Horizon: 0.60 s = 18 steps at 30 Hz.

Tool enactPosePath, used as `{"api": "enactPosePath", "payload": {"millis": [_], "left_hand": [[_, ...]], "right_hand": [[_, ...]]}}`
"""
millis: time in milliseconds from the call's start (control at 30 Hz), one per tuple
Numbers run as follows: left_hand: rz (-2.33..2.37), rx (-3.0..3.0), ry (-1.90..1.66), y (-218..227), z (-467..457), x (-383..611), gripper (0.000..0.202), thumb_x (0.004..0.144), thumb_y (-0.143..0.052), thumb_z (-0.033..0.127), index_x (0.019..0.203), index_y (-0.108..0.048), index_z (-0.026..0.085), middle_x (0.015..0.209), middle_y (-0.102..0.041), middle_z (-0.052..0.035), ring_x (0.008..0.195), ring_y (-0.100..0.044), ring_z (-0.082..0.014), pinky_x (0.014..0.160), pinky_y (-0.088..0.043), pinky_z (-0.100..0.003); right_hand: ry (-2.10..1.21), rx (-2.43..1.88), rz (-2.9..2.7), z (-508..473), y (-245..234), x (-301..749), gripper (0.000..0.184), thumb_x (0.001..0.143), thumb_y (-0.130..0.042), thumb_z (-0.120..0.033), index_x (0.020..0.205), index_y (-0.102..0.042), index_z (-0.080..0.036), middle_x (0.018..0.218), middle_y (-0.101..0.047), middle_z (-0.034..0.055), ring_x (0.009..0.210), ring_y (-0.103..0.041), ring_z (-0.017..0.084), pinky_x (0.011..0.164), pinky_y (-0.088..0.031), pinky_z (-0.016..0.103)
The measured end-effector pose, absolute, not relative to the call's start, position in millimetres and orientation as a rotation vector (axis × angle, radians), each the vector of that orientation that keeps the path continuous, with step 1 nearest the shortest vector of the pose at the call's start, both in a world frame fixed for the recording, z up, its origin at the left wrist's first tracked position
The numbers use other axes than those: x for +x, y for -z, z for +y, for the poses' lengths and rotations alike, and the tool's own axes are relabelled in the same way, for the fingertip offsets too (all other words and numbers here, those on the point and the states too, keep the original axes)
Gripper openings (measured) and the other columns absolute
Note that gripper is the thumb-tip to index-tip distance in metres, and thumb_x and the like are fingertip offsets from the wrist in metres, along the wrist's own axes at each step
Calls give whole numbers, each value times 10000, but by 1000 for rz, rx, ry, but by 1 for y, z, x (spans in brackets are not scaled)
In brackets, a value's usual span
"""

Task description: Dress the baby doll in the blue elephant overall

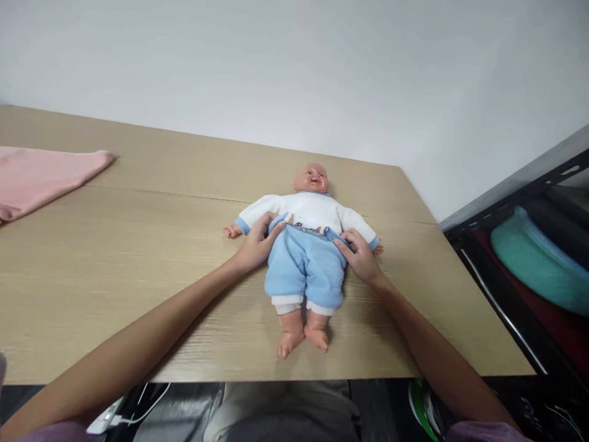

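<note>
A baby doll [311, 178] lies on its back on the wooden table [161, 245], head toward the wall and feet toward me. It wears a white top [304, 207] with blue cuffs and fluffy light blue pants [288, 264] with white hems. My left hand [260, 241] pinches the pants' waistband at the doll's hip on the left. On the opposite hip, my right hand [360, 253] grips the other side of the waistband between thumb and fingers. The waistband's front edge is folded and loose across the doll's belly.
A pink cloth [46, 178] lies at the table's far left. Right of the table stands a black metal rack [497, 294] holding a teal item [534, 264]. A white wall rises behind the table. Below the front edge are a white cable [147, 411] and a green round object [418, 408].
</note>
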<state>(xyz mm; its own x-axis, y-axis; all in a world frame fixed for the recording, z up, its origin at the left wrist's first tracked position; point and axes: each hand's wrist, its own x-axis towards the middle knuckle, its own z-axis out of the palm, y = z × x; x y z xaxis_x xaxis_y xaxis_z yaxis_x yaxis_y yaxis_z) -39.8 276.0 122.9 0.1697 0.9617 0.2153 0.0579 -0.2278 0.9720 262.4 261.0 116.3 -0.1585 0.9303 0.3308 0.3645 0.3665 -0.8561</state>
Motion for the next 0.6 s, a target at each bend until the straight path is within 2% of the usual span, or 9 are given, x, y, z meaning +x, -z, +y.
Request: {"api": "enactPosePath", "payload": {"millis": [167, 300, 400, 500, 600], "left_hand": [[1062, 1734, -967, -127, 279, -54, 441, 1019, -684, 646, 1018, -659, 206, 952, -621, -14, 919, -580, -234, 846, -460, -348], [1075, 1831, -1005, -130, 283, -64, 440, 1013, -646, 654, 953, -642, 218, 974, -629, -39, 987, -576, -270, 932, -470, -396], [1027, 1804, -1124, -131, 288, -58, 412, 983, -675, 639, 998, -635, 229, 1053, -654, -52, 1068, -573, -281, 1020, -469, -412], [976, 1541, -1195, -131, 294, -46, 324, 988, -694, 548, 1032, -610, 238, 1041, -652, -26, 990, -592, -243, 934, -487, -360], [980, 1314, -1203, -129, 297, -40, 301, 952, -745, 498, 1018, -632, 227, 1004, -649, -13, 930, -600, -224, 860, -474, -329]], "right_hand": [[-834, -1048, -1773, 260, -126, 269, 312, 1030, -689, -533, 875, -666, -263, 972, -581, 38, 1007, -600, 258, 984, -488, 415], [-881, -997, -1718, 261, -126, 267, 293, 985, -737, -540, 924, -669, -261, 1082, -614, 52, 1121, -614, 274, 1093, -471, 429], [-805, -1052, -1619, 267, -122, 260, 321, 992, -731, -535, 889, -585, -268, 982, -600, 18, 965, -592, 228, 976, -496, 383], [-703, -1151, -1521, 276, -117, 252, 370, 991, -716, -579, 887, -520, -282, 833, -501, -33, 789, -484, 194, 801, -475, 335], [-728, -1220, -1459, 282, -113, 249, 401, 955, -729, -633, 901, -542, -282, 850, -545, -30, 818, -511, 201, 821, -488, 333]]}}
